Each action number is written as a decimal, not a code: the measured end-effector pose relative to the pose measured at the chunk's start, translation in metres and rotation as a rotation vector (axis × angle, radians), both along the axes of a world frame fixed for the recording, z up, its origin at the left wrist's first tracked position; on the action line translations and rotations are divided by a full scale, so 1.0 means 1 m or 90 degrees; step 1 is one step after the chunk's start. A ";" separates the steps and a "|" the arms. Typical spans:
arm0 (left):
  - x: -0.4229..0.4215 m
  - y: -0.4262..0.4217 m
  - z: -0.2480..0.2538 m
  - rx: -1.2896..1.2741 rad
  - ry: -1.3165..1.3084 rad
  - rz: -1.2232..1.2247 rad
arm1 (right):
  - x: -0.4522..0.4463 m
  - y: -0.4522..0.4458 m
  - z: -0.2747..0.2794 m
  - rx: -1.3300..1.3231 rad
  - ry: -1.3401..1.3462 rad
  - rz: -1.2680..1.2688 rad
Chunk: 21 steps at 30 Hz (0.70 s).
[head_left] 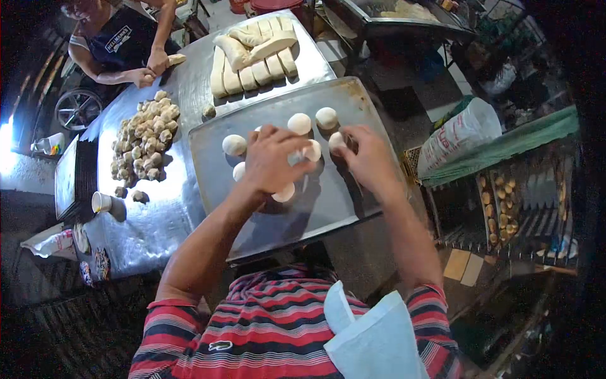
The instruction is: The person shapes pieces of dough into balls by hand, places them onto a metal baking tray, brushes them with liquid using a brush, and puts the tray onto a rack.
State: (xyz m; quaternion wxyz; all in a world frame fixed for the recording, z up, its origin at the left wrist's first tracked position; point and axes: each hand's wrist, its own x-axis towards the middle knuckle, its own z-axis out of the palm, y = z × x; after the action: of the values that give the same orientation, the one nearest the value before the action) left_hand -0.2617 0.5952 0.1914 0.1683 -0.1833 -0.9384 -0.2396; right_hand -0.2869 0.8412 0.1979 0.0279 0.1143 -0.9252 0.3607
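Observation:
A metal tray [252, 224] lies before me with several round white dough balls [234, 145] on it. My left hand [273, 158] is over the middle of the tray, palm down with its fingers spread, partly covering some balls. One ball [312, 150] shows by its fingertips and another [283, 192] below its palm. To the right, my right hand [363, 155] has its thumb and fingers around a dough ball [337, 143] at the right side of the tray. Two more balls sit near the tray's far edge.
Long dough strips [255, 54] lie beyond the tray. A heap of small dough pieces [144, 136] and a white cup [101, 202] are on the metal table at left. A co-worker [126, 47] handles dough at the far left. A rack [505, 208] stands at right.

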 end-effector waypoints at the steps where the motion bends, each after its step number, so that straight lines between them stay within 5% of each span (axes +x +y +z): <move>1: 0.004 0.004 -0.004 -0.012 0.001 -0.002 | 0.005 -0.002 -0.001 -0.017 -0.017 0.023; 7: 0.004 0.019 -0.015 -0.025 -0.021 -0.049 | 0.022 -0.013 0.010 0.111 0.119 0.024; 9: 0.016 0.004 -0.006 0.147 0.126 0.011 | 0.017 -0.015 -0.001 0.064 0.039 -0.006; 10: 0.025 -0.035 -0.002 0.156 0.126 0.034 | 0.012 -0.012 -0.007 0.196 0.105 -0.009; 12: 0.037 -0.090 -0.002 0.202 0.126 0.024 | 0.025 -0.036 0.005 0.154 0.126 -0.093; 14: 0.043 -0.196 -0.053 0.112 0.173 0.181 | 0.024 -0.057 0.003 -0.004 0.102 -0.167; 15: 0.053 -0.258 -0.071 0.334 0.230 0.180 | 0.028 -0.069 0.003 -0.079 0.089 -0.210; 16: 0.059 -0.313 -0.125 0.255 0.181 0.399 | 0.038 -0.103 0.010 -0.076 0.060 -0.191; 18: 0.085 -0.372 -0.103 -0.002 0.070 0.563 | 0.061 -0.213 0.036 -0.060 0.004 -0.157; 21: 0.088 -0.425 -0.129 -0.024 0.005 0.436 | 0.069 -0.370 0.014 -0.148 -0.066 0.052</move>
State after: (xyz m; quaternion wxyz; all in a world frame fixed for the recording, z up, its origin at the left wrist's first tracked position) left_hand -0.1741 0.1698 0.0625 0.2392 0.1387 -0.9491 -0.1508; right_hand -0.2183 0.4708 0.2118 -0.0217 0.1292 -0.8719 0.4719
